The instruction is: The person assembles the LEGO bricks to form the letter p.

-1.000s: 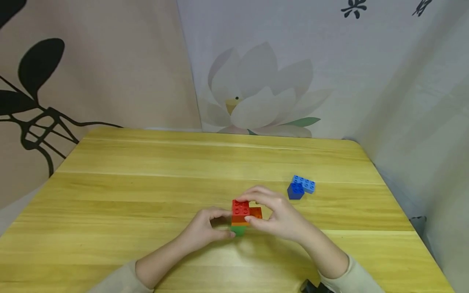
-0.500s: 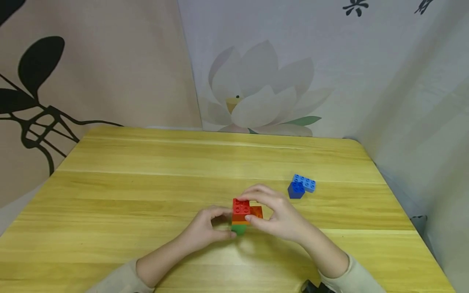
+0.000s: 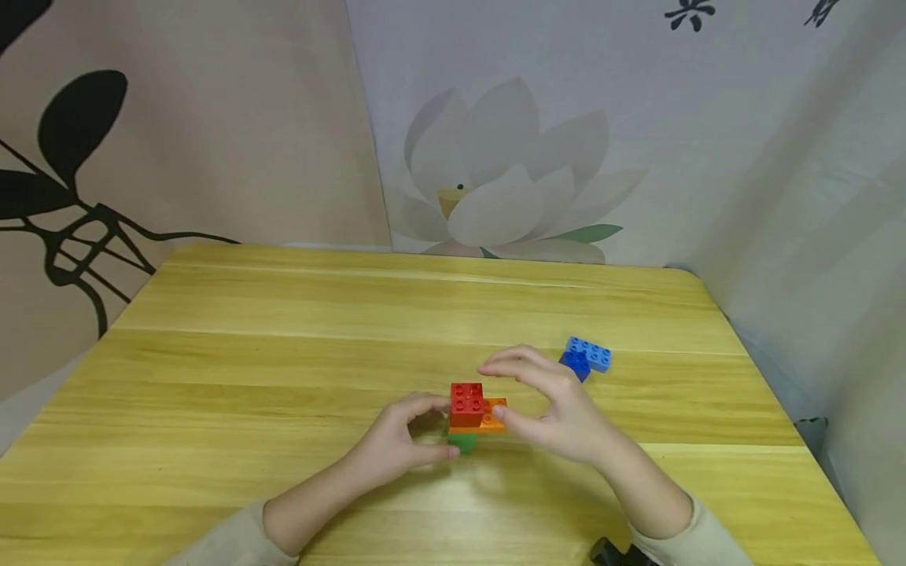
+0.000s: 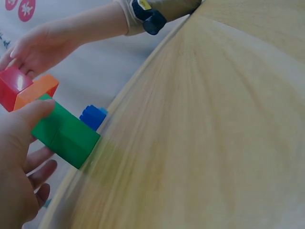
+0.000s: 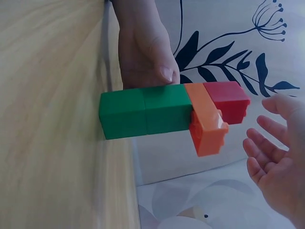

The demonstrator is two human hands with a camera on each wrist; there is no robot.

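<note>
Two green bricks (image 5: 143,114) are stacked upright on the table, with an orange brick (image 5: 207,138) across the top and a red brick (image 3: 467,405) above one end of it. My left hand (image 3: 396,440) holds the stack from the left; its thumb lies on the upper green brick (image 4: 59,117) in the left wrist view, and the index finger is partly hidden behind. My right hand (image 3: 559,417) is to the right of the stack, fingers spread and holding nothing. A gap separates that right hand (image 5: 281,157) from the bricks in the right wrist view.
Behind my right hand, a dark blue brick (image 3: 576,364) and a lighter blue brick (image 3: 593,355) lie together on the wooden table (image 3: 283,354). A printed cloth (image 3: 495,157) hangs beyond the table's far edge. Each forearm wears a long sleeve.
My right hand has let go of the red brick and moved slightly up and to the right, its fingers opening. My left hand has stayed at the stack.
</note>
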